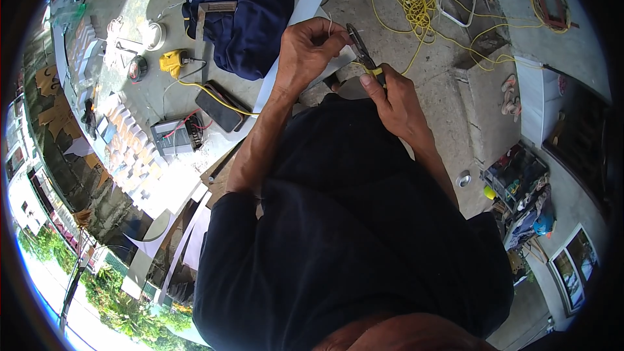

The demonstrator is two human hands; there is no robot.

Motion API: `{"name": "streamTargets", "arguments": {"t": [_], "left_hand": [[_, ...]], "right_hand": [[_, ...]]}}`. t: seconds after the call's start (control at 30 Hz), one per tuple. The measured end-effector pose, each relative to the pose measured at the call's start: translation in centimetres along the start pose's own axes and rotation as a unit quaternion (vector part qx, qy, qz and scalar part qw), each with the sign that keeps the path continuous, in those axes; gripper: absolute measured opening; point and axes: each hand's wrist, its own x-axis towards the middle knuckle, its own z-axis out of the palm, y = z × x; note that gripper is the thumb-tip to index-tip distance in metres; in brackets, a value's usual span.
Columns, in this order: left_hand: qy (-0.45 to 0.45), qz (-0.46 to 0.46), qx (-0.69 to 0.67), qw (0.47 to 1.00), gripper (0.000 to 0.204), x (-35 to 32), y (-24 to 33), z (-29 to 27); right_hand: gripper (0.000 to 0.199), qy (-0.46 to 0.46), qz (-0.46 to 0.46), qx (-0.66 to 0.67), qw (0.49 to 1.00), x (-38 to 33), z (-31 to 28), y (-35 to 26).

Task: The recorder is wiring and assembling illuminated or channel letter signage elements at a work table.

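My left hand (311,49) pinches a thin white wire (330,25) between thumb and fingers, its end sticking up. My right hand (395,101) grips pliers (361,53) with yellow-and-black handles, jaws pointing up-left toward the wire, close beside my left fingers. Both hands are raised over a white strip (305,10) lying on the concrete table (130,6). My dark shirt fills the lower middle of the view.
A dark blue garment (250,13) lies beyond my left hand. A yellow tape measure (172,62), a black phone (220,109) and a grey box with red wires (174,136) sit to the left. Tangled yellow cord (416,3) sprawls on the concrete floor to the right.
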Motion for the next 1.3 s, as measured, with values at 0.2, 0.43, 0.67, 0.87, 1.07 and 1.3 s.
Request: {"name": "streamTargets", "arguments": {"t": [0.2,0.43,0.67,0.87,1.07,1.3], "left_hand": [[0.009,-0.004,0.005,1.000,0.010,0.0,0.2,0.0],[0.006,-0.028,-0.013,1.000,0.011,-0.1,0.8,-0.1],[-0.070,0.013,0.020,0.997,0.010,0.4,1.4,-1.0],[-0.082,0.017,-0.150,0.985,0.011,0.8,1.6,-0.7],[-0.096,0.008,-0.168,0.981,0.013,1.4,1.3,-0.5],[-0.055,0.007,-0.258,0.965,0.015,-1.3,0.7,-4.7]], "right_hand": [[0.042,0.013,-0.008,-0.020,1.000,0.0,0.3,0.0],[0.036,0.067,-0.052,-0.090,0.992,0.1,0.8,0.0],[0.027,0.097,-0.102,-0.124,0.982,0.0,0.2,0.0],[0.027,0.001,-0.019,0.229,0.973,-0.1,0.6,-0.4],[0.028,0.003,0.098,0.529,0.843,-0.4,1.9,-1.3],[0.033,0.121,0.100,0.511,0.845,1.8,-2.4,2.9]]}}
